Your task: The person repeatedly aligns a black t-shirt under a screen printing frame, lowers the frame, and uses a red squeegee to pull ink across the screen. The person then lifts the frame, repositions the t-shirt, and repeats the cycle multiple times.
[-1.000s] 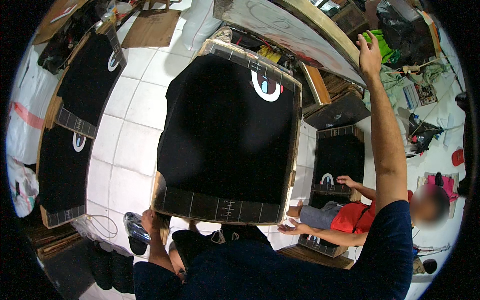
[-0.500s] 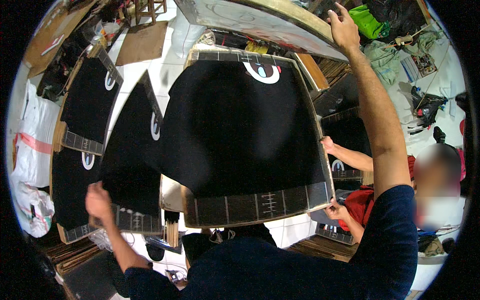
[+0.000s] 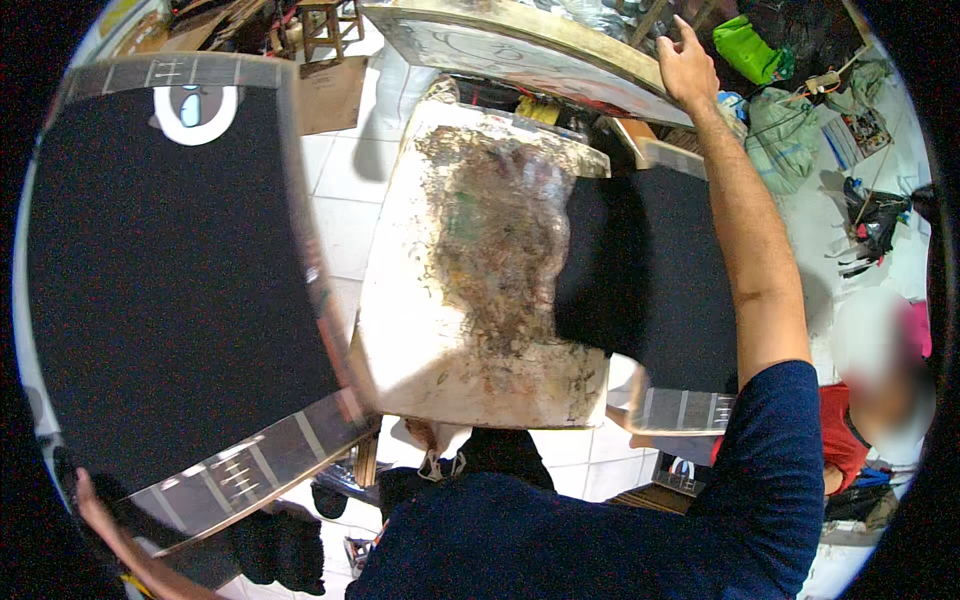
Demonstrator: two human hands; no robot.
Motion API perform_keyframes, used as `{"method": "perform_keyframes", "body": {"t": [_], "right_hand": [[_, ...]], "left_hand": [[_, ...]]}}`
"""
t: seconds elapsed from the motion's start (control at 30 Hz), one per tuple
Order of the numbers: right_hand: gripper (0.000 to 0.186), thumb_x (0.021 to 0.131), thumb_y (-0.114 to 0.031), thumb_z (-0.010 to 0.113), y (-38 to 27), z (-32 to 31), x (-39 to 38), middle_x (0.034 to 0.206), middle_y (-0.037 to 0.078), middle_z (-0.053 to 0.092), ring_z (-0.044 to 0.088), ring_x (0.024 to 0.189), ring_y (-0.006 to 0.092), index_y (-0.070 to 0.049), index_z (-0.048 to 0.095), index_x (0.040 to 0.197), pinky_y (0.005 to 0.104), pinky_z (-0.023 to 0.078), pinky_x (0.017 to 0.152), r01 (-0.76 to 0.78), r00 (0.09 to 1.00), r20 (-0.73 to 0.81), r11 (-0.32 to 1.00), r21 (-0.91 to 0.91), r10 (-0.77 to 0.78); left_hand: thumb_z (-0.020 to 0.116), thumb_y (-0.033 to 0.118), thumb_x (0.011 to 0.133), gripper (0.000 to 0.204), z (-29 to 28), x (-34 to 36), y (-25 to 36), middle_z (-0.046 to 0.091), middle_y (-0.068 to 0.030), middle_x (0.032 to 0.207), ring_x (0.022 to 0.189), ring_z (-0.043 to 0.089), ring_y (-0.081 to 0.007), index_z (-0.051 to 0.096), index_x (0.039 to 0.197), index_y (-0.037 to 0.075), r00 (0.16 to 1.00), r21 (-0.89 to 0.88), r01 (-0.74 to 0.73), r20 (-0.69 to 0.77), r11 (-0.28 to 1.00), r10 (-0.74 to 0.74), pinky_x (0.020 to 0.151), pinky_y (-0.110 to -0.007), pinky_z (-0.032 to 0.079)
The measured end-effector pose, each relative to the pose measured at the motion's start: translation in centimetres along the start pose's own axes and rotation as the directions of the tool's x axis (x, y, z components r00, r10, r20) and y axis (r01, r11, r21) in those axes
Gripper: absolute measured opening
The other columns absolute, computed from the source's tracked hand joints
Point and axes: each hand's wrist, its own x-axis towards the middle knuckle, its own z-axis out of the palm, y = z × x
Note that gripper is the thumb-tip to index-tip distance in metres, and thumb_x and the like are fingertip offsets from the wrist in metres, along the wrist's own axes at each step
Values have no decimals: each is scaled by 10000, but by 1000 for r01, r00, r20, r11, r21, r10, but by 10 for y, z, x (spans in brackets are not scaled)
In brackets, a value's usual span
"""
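Observation:
My left hand (image 3: 92,510) grips the outer lower edge of a large board (image 3: 170,280) covered in black cloth, with ruled end strips and a white-and-blue eye graphic (image 3: 190,115) at its top; the board is slightly blurred. My right hand (image 3: 688,72) is high at the upper right, fingers curled on the rim of a raised, white printing screen (image 3: 540,55) with its index finger extended. Below the screen lies a paint-stained platen (image 3: 450,250). A second black board (image 3: 670,270) overlaps the platen's right side, partly hidden by my forearm.
A co-worker in red (image 3: 845,440) is at the right, partly behind my arm. A wooden stool (image 3: 325,30) and cardboard (image 3: 330,100) stand beyond on the tiled floor (image 3: 335,220). Green cloth (image 3: 750,50) and plastic bags (image 3: 870,220) lie at the right.
The black board over the platen has shifted right, baring the stained surface. My left hand has moved outward and down with a board at the left. My right hand stays on the screen frame.

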Motion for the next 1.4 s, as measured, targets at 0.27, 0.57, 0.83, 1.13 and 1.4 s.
{"method": "perform_keyframes", "body": {"t": [0.27,0.57,0.83,1.13,1.4], "right_hand": [[648,930,-469,542,7,6,-4,1229,139,734,671,1171,377,-243,488,1535,485,491,1032,23,1000,-21,999,27,-22],[571,909,-387,581,-11,-8,-17,1175,235,714,675,1106,428,-189,563,1443,501,519,977,2,997,-77,996,91,5],[591,896,-393,584,-19,-16,-8,1211,260,696,657,1141,448,-164,561,1440,510,515,999,-15,998,-53,996,90,20],[572,908,-432,600,-22,-20,15,1304,248,663,622,1225,434,-168,589,1416,494,497,1039,-12,998,-55,996,91,17],[580,920,-524,565,-24,-21,28,1295,250,667,623,1231,425,-198,620,1397,488,497,1036,-25,998,-49,994,106,30]], "left_hand": [[714,238,991,230,303,-229,22,654,25,846,818,533,-99,746,880,40,977,-397,121,212,910,-38,778,-285,444],[863,255,846,381,453,-340,141,534,-9,683,640,447,-123,559,794,33,658,-234,107,745,966,107,588,-327,409],[919,401,754,547,450,-346,192,606,-144,711,651,580,-331,554,844,5,580,36,-226,808,974,105,659,-455,498],[914,419,755,566,485,-334,214,641,-151,742,701,644,-344,565,862,-14,607,64,-233,789,970,94,692,-462,523],[900,400,775,549,484,-330,236,688,-180,802,788,698,-376,579,916,-22,612,139,-257,789,956,49,746,-478,544]]}}
